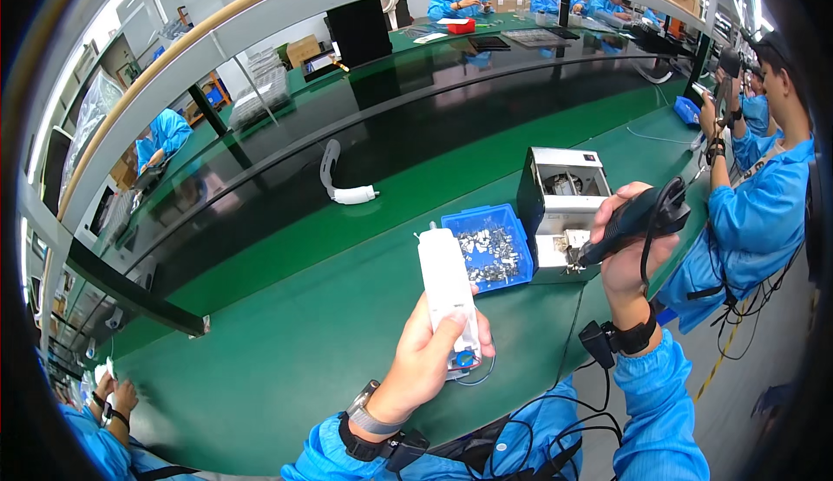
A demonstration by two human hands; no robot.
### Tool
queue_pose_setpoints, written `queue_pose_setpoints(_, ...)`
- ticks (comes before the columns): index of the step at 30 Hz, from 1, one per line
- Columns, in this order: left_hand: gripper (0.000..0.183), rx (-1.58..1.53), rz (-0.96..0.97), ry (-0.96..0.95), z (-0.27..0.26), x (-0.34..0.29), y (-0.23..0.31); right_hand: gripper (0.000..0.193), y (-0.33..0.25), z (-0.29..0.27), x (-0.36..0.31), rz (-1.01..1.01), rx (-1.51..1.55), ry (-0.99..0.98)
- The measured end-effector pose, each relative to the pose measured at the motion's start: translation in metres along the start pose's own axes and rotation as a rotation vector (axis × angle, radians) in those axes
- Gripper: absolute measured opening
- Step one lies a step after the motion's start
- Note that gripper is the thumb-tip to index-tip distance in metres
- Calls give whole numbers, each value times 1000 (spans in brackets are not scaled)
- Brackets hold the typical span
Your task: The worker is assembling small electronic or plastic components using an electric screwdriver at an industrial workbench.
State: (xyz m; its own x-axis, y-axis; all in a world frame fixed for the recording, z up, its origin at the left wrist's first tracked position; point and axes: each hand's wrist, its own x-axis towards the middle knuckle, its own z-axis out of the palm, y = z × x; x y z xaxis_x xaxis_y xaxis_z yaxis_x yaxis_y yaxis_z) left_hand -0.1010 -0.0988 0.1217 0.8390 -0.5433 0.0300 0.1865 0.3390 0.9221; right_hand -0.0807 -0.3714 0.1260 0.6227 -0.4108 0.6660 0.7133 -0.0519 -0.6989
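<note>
**White casing in one hand, driver in the other**

I am watching the left hand (429, 346) holding a long white plastic casing (448, 290) upright above the green bench (286, 351), fingers wrapped around its lower half and the thumb pressing on its face. A small blue part and thin wires are showing at its lower end. I am judging it light and stiff, a smooth shell that could slip, so the grip around the narrow sides near the middle looks right; the wires look fragile and I would be keeping fingers off them.

The right hand (629, 251) is closed around a dark electric screwdriver (638, 216), its tip pointing into a grey metal screw feeder box (562, 212), a cable trailing from the handle.

Just beside the casing, a blue tray of screws (488, 251) is sitting against the box. Further off, a white curved part (340, 177) is lying on the bench. A co-worker in a blue coat (755, 212) is working to the right.
</note>
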Motion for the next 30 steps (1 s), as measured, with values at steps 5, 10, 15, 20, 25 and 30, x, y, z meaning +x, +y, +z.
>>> queue_pose_setpoints(5, 35, 7, -2, -3, 2, -1, 2, 96, 1, 2, 1, -17, -28, 14)
queue_pose_setpoints(10, 35, 4, -12, -9, 3, -2, 2, 96, 4, -1, 1, -14, -35, -10)
queue_pose_setpoints(15, 34, 3, 3, -14, 2, -4, 1, 96, -1, 2, 6, 62, -67, -39)
queue_pose_setpoints(20, 34, -3, 0, -18, 0, -2, 0, 95, -8, 0, 6, 6, -16, -29)
queue_pose_setpoints(25, 34, 8, 6, -17, 1, -3, 1, 95, -7, 2, 7, -4, -42, -26)
queue_pose_setpoints(30, 35, 3, 2, -13, 2, -3, 1, 94, 0, 0, 8, -16, -47, -34)
